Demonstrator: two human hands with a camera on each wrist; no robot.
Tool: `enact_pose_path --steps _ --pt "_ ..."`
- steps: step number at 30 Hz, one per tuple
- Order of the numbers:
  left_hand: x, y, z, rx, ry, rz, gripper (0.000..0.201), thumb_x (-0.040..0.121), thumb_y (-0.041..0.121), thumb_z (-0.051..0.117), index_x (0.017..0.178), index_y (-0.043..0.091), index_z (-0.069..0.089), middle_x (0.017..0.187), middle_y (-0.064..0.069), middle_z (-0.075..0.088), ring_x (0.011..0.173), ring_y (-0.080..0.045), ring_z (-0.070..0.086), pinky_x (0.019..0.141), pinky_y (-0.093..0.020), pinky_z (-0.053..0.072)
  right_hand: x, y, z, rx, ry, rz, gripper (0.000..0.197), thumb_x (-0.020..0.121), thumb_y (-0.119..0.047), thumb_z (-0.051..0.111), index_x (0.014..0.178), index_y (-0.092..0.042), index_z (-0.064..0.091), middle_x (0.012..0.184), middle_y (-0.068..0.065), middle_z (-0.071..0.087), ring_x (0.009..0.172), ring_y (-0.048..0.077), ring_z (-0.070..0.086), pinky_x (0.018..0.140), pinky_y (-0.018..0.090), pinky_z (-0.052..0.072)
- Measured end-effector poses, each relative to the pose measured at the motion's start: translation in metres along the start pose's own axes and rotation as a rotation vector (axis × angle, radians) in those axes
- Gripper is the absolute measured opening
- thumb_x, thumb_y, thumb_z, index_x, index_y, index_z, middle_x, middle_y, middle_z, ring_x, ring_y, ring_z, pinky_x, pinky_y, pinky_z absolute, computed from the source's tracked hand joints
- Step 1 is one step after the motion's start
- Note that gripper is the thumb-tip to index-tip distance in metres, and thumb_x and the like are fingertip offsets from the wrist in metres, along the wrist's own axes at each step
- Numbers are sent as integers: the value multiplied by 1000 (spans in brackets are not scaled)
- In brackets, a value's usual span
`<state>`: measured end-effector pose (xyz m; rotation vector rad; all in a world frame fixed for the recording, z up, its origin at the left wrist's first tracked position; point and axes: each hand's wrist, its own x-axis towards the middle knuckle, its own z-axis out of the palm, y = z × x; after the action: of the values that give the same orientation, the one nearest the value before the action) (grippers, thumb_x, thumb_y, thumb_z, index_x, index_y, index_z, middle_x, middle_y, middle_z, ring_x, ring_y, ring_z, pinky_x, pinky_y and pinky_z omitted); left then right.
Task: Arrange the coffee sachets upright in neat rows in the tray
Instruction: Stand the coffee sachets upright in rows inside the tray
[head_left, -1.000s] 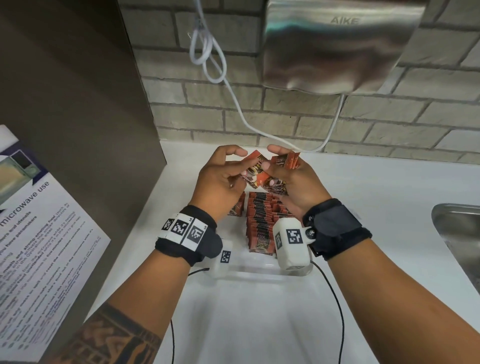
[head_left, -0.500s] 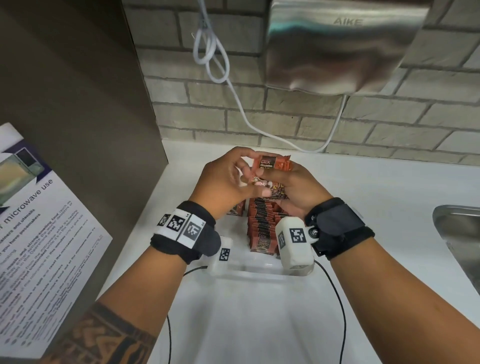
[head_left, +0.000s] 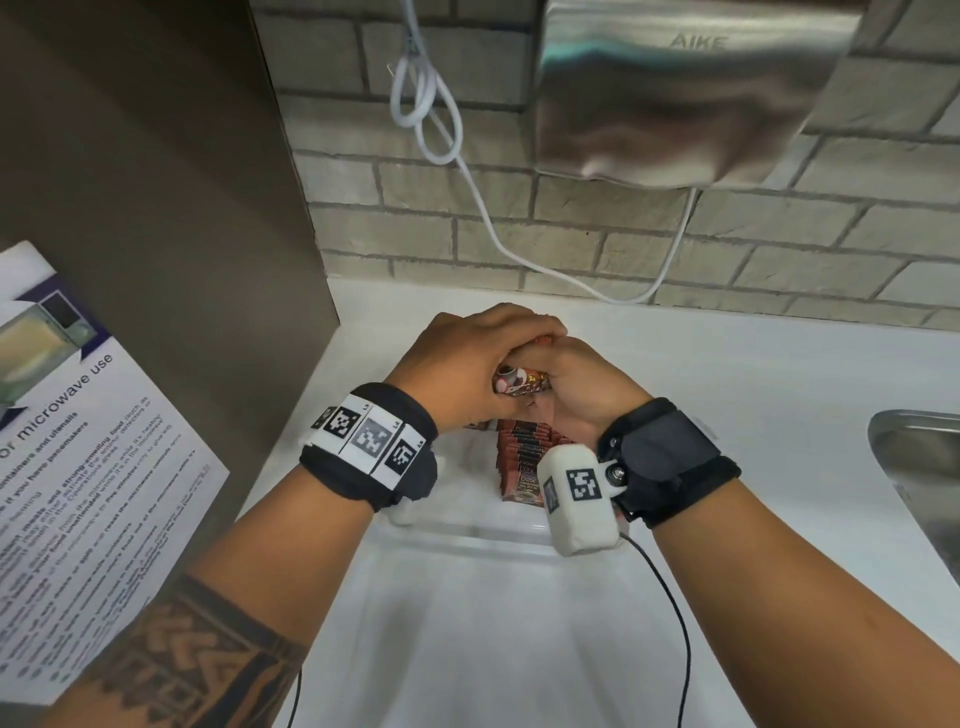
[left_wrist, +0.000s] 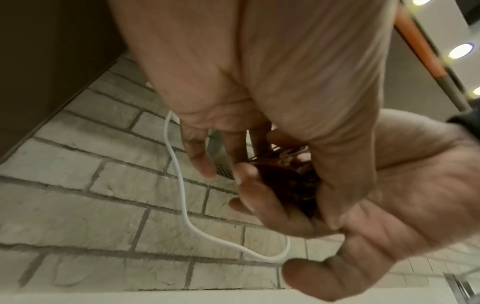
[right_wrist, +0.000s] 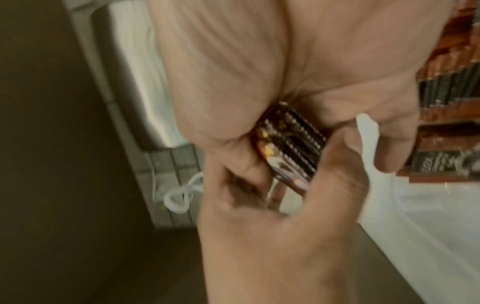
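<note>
Compared with a second ago, the left hand (head_left: 467, 364) and right hand (head_left: 576, 384) are now closing together, the left lying over the right, where earlier they were apart with orange sachets fanned between them. Both are curling their fingers (left_wrist: 246, 197) round a small bundle of sachets (head_left: 521, 383), held above the far end of the clear tray (head_left: 467, 530) on the white tabletop (head_left: 779, 467). A row of sachets (head_left: 522, 462) is standing upright in the tray, partly hidden by the wrists. The wrist views are blurring, so the bundle's count is unclear.
</note>
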<state>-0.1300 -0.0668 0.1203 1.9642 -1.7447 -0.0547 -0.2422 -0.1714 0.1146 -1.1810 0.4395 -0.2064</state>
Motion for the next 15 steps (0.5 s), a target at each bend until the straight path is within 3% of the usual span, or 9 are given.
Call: enact_pose_path --steps 2,4,7,9,11,12,13,15 --pt "0 2 -2 50 -7 5 79 72 36 84 142 42 48 136 19 53 116 -6 56 99 -41 45 -1 2 5 -26 48 -40 17 95 5 51 106 1 63 98 18 70 100 31 69 80 44 59" --pt "0 1 -4 -54 -11 -16 93 70 33 87 149 43 39 140 17 49 121 -5 53 102 -39 47 -4 0 8 31 37 -37 21 95 4 51 113 6 62 101 20 71 99 31 70 77 42 59" --pt "-4 -8 -6 -547 20 -192 135 55 43 96 159 42 10 158 13 25 138 -3 37 106 -28 46 -8 -7 6 94 -18 -20 33 96 -3 53 124 13 58 118 24 67 111 33 67 88 41 58" --pt "-5 -8 -6 -1079 64 -386 144 50 65 91 159 39 1 162 15 19 144 -9 32 106 -40 48 -8 -9 4 127 -36 -53 38 94 -6 57 126 15 56 123 28 63 110 32 65 90 38 57" --pt "-4 -7 0 -1529 -38 -485 128 59 64 87 159 22 19 155 -2 39 140 -25 42 105 -58 46 -6 -6 6 118 -41 -103 42 92 -8 59 129 12 55 127 31 60 115 37 63 101 45 51" --pt "-4 -3 2 -1640 -96 -475 107 68 56 85 150 11 34 146 -12 48 136 -32 46 107 -61 42 -5 -3 9 80 -20 -123 41 93 -10 59 129 9 56 128 29 61 119 37 62 105 47 47" --pt "-4 2 3 -1689 -116 -469 85 75 46 84 140 8 43 135 -17 53 131 -35 46 109 -62 38 -4 -2 12 4 16 -145 39 93 -13 60 128 3 58 129 25 61 121 34 62 106 47 47" --pt "-5 8 2 -1739 -75 -488 62 82 26 78 136 10 52 129 -19 55 127 -36 47 107 -59 42 3 1 12 -242 112 -198 46 83 -31 70 124 -14 59 132 17 59 119 23 63 104 44 50"
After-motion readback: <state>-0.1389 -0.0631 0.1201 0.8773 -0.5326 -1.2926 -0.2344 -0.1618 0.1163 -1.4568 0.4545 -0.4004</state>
